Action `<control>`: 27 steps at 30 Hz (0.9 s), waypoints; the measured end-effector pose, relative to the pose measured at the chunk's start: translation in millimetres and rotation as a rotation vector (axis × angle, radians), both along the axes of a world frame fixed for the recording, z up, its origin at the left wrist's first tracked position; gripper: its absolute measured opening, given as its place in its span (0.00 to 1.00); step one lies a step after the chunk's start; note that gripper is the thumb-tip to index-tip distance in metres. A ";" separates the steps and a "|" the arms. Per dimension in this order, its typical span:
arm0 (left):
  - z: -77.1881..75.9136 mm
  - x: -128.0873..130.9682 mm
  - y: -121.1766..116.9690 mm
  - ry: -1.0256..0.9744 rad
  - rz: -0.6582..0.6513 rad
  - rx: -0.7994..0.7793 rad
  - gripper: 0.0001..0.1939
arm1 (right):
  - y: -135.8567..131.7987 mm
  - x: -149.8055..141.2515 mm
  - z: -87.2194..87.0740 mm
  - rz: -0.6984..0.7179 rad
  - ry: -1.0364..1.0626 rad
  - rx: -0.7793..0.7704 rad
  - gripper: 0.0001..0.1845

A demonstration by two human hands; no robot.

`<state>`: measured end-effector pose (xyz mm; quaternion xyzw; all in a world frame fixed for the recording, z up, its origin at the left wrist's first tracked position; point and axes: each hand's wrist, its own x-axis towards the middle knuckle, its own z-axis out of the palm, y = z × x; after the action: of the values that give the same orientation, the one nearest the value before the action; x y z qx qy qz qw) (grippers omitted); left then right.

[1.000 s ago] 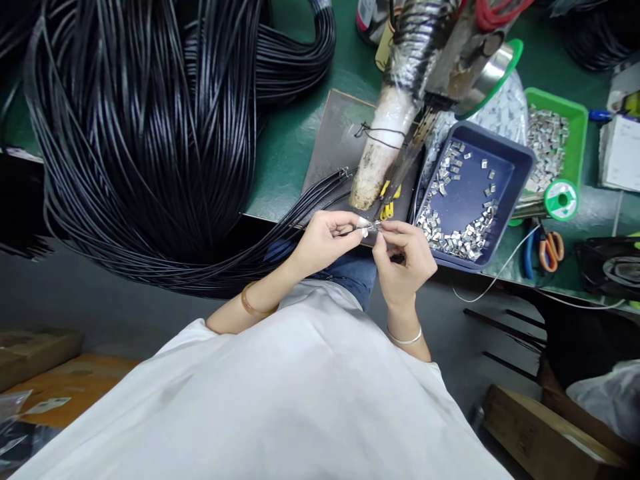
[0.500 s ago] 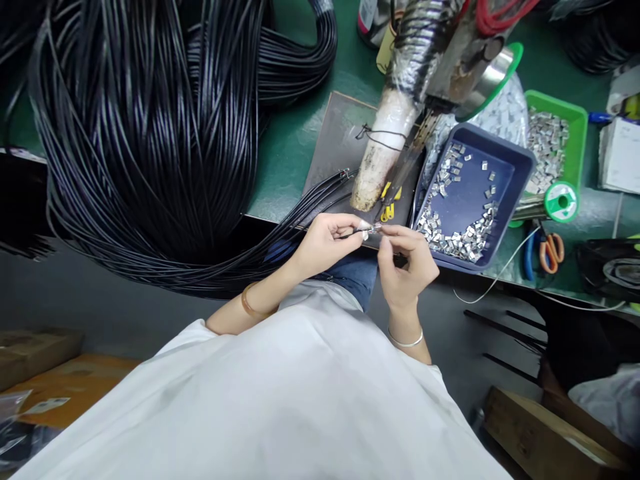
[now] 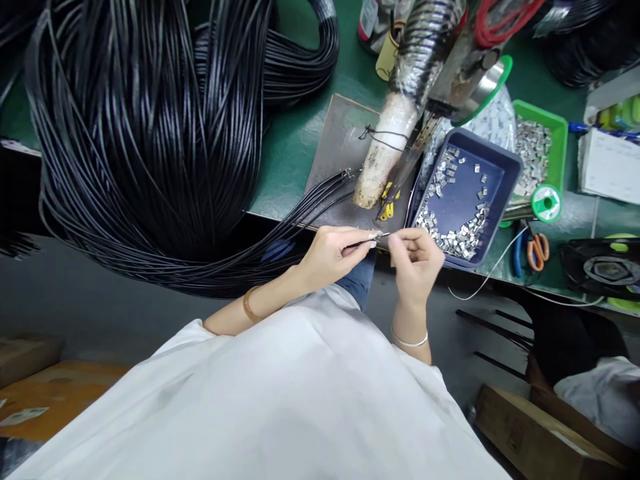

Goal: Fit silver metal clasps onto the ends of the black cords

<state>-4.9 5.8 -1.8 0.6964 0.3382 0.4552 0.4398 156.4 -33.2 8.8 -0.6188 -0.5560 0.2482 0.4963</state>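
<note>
My left hand pinches the end of a thin black cable at the table's front edge. Its bare tip pokes out between the fingertips. My right hand is just to the right, fingers pinched at that tip on a small metal clip. The two hands almost touch. A big bundle of black cables loops over the left of the green table, and several strands run from it toward my left hand.
A dark blue tray with several small metal clips stands right of my hands. Behind it are a green tray of clips, a solder spool and a wrapped tool over a brown mat. Orange-handled scissors lie at right.
Both hands have stayed together at the cable end, dropping slightly toward the table edge. The right fingers have shifted along the tip. The view has tilted a little.
</note>
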 end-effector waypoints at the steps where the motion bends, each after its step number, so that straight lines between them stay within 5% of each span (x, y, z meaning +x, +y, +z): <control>1: -0.8 0.2 -0.5 0.003 0.027 0.027 0.12 | 0.9 2.1 -1.1 -0.055 0.055 0.091 0.09; 4: -3.5 2.2 -0.9 -0.018 0.112 0.002 0.11 | 0.9 5.4 -2.1 -0.164 0.144 0.327 0.08; 11: -3.8 7.4 5.6 -0.219 0.016 -0.454 0.09 | -6.0 -6.1 -11.5 -0.095 -0.238 0.284 0.06; 27: 3.6 8.4 19.8 -0.203 0.046 -0.455 0.06 | 5.7 -12.2 -11.5 -0.046 -0.311 0.351 0.07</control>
<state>3.6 25.6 1.8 0.5224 0.4017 0.4448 0.6065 144.2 -27.5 -2.8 -0.5660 -0.6463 0.0381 0.5104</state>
